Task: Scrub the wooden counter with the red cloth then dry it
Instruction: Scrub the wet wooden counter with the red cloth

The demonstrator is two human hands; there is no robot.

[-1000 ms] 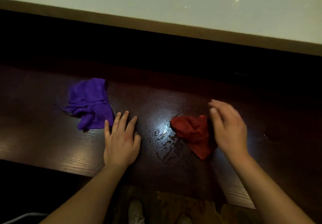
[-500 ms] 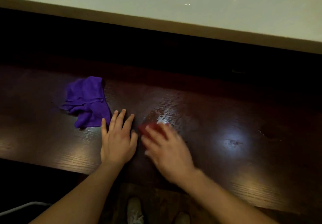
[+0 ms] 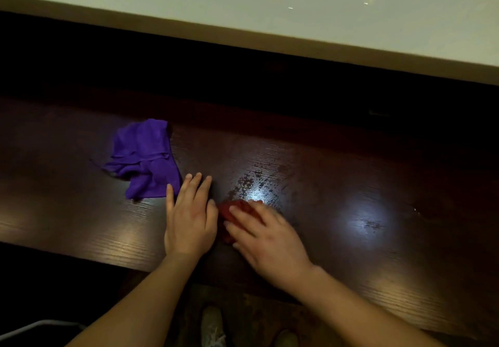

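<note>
The dark wooden counter (image 3: 351, 184) runs across the view, with wet patches shining near its middle. My right hand (image 3: 266, 234) presses down on the red cloth (image 3: 229, 210), which shows only at its left edge beyond my fingers. My left hand (image 3: 190, 215) lies flat on the counter with fingers spread, right beside the red cloth and holding nothing. A crumpled purple cloth (image 3: 144, 159) lies just beyond my left hand, near its fingertips.
A pale raised ledge (image 3: 270, 17) runs along the back, with a dark gap between it and the counter. The counter's front edge (image 3: 81, 252) is close to my body. My shoes (image 3: 213, 325) show on the floor below.
My right hand has swept the red cloth from the right side of the counter to the left, up against my left hand, leaving a wet streak. My left hand stayed in place.
</note>
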